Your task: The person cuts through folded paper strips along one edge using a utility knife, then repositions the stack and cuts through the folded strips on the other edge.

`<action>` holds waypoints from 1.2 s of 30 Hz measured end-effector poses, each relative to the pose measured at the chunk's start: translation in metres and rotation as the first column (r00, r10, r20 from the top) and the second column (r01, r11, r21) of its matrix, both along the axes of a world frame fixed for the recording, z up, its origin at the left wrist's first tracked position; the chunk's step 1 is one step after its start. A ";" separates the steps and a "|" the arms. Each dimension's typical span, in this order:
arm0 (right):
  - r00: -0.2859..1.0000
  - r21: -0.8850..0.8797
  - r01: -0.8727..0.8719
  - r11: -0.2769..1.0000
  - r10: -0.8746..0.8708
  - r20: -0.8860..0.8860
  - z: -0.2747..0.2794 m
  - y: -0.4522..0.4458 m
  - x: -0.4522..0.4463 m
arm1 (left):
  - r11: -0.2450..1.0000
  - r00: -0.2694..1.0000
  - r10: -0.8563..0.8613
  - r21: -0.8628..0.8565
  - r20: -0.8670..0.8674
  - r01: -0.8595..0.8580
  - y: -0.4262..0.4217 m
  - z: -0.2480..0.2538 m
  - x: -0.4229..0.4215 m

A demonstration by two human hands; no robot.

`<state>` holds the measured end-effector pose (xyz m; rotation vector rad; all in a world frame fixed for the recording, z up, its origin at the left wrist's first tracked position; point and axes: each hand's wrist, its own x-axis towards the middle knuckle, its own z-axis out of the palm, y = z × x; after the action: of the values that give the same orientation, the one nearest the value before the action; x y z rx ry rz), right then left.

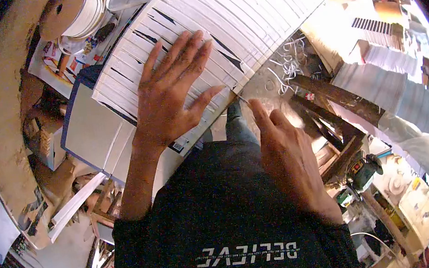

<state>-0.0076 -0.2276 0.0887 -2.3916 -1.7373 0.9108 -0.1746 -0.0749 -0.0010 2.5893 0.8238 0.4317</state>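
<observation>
The left hand (168, 94) lies palm down and open, fingers slightly spread, on a white ridged block (254, 12) made up of many narrow parallel bands. The right hand (287, 150) is closed, thumb and forefinger pinching a thin implement (242, 98); its exact type cannot be determined, most of it being hidden by the fingers. The implement's tip is at the near edge of the white block, just beside the left thumb; whether it touches the edge cannot be established. The white block sits in front of the person, running from beneath the left hand toward the upper right, with several dark, pointed gaps (227, 54) between its bands. Adjoining its left end is a pale grey panel (90, 121) with a dark blue border. Both forearms extend from a black shirt (211, 202) bearing light lettering on the front. Beyond the right hand, tangled white strips (287, 69) lie on the floor. Farther right, stacks of paper (368, 84) stand in a row near a dark wooden beam (344, 97). At the upper left, well apart from the right hand, a large spool (84, 18) is wound with white material.
</observation>
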 end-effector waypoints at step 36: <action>0.963 0.190 0.159 0.969 -0.110 -0.247 -0.032 -0.017 -0.002 | 0.991 0.993 -0.107 -0.072 0.045 0.111 0.010 -0.002 -0.015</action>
<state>-0.0099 -0.2447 0.0566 -2.1414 -1.4841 0.9022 -0.1899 -0.0651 -0.0032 2.5331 0.6680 0.4122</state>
